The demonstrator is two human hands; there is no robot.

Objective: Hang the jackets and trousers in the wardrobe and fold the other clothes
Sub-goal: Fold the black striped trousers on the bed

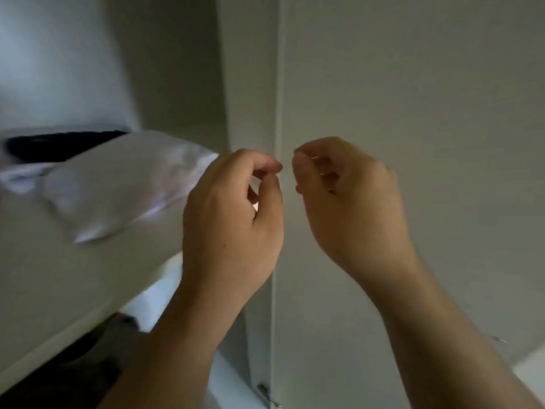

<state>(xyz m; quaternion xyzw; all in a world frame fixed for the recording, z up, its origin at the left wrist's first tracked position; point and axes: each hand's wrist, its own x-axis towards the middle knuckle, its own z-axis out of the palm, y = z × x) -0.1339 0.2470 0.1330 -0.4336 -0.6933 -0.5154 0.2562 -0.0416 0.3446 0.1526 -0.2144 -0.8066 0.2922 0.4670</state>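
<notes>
Your left hand (233,208) and right hand (348,199), both clenched on nothing, flank the upright wardrobe door seam (279,84); left nearer.

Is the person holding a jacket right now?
No: the left hand and the right hand are both curled and hold no cloth, in front of the wardrobe doors.

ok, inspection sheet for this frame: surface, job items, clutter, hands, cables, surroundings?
surface: bed at left, pale cover.
job's things: white wardrobe door straight ahead; dark fabric behind the pillow, too blurred to identify.
clutter: white pillow on the bed.
grippers: left hand curled, fingertips at the door's edge, grip unclear; right hand curled, holds nothing.
cables: nothing seen.
surroundings: pale wall beyond the bed; dim light.
</notes>
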